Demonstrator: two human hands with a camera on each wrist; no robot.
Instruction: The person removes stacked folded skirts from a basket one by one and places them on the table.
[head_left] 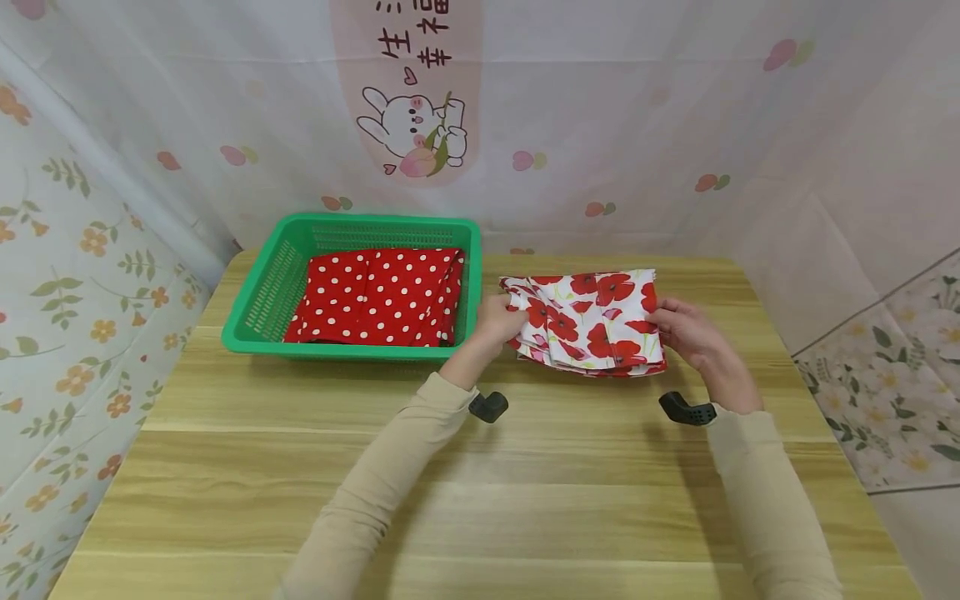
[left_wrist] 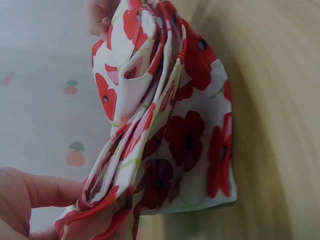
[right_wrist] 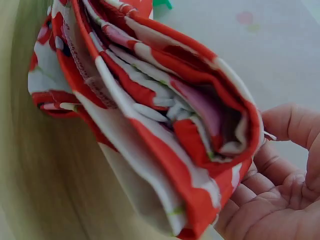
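Observation:
A folded white cloth with red poppies (head_left: 592,321) is held up a little over the right half of the table, tilted toward the head camera. My left hand (head_left: 495,325) pinches its left edge between thumb and fingers. At the opposite edge, my right hand (head_left: 693,337) grips the fabric. In the left wrist view, several stacked layers of the poppy cloth (left_wrist: 187,140) bunch near the left thumb. The right wrist view shows the rolled fold ends of the cloth (right_wrist: 165,145), beside the right fingers (right_wrist: 285,125).
A green plastic basket (head_left: 352,352) stands left of the cloth, close to my left hand. Inside it lies a folded red cloth with white dots (head_left: 375,296). The wooden table (head_left: 525,500) meets a printed curtain (head_left: 637,125) at the back. Each wrist carries a black mount (head_left: 686,410).

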